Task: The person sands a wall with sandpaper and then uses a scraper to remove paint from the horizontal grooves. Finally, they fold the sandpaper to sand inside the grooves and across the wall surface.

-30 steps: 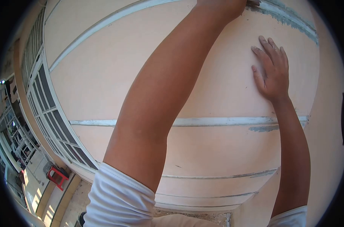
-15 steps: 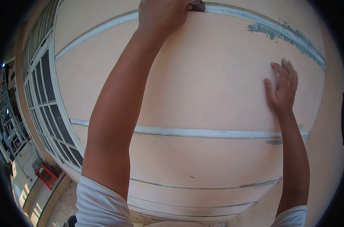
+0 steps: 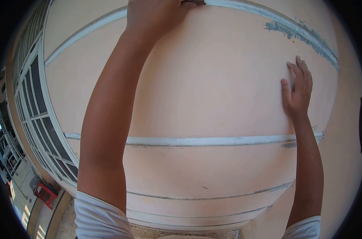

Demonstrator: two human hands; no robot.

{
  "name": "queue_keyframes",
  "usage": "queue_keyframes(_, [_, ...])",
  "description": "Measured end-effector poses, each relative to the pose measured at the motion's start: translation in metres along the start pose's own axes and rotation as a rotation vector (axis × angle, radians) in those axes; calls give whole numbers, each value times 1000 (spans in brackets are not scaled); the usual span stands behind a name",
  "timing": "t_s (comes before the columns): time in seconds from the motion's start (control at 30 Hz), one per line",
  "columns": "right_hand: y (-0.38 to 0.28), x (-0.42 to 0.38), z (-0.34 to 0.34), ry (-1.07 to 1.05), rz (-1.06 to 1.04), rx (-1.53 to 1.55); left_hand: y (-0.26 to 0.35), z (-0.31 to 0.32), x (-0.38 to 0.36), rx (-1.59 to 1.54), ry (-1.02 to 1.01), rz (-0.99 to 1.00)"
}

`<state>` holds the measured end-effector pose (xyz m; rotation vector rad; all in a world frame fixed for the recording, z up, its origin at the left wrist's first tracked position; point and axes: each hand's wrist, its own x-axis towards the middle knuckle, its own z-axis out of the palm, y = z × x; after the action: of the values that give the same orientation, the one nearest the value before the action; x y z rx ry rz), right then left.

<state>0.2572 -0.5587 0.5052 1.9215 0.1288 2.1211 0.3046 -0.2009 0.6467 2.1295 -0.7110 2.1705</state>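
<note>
High on the peach wall (image 3: 213, 79), my left hand (image 3: 159, 14) is closed round a small dark object (image 3: 195, 3) at the upper pale groove (image 3: 244, 7). The top of the frame cuts off part of this hand and of the object, so I cannot make out what it is. My right hand (image 3: 298, 89) rests against the wall at the right, fingers spread and holding nothing. Above it, grey patches (image 3: 286, 31) run along the same groove. A second pale groove (image 3: 205, 141) crosses the wall below both hands.
A white-framed barred window (image 3: 39, 115) is at the left. Beyond it, a red stool (image 3: 45, 194) stands near a step at the lower left. Narrower grooves (image 3: 189, 198) cross the lower wall, and a wall corner runs down the right side.
My left hand and the dark object have shifted left and slightly up in view. The window and stool have also moved left in view. My right hand stays spread on the wall.
</note>
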Motion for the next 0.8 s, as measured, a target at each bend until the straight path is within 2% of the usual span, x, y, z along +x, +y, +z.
queue_keyframes(0.13, [0,-2,0,8,7,12,3,11,7,-39,10,-85])
queue_keyframes(0.37, [-3,-3,0,13,1,29,48,31,28,-84,211,23])
queue_keyframes(0.4, [-4,-4,-2,-1,-3,31,62,26,33,-73,206,28])
queue_keyframes(0.47, [-2,-4,-3,-3,6,50,86,18,41,160,74,-55])
queue_keyframes(0.6, [-3,-6,-2,8,-36,68,82,11,22,75,94,-103])
queue_keyframes(0.8, [-3,-7,-1,46,-44,118,82,10,25,83,118,-45])
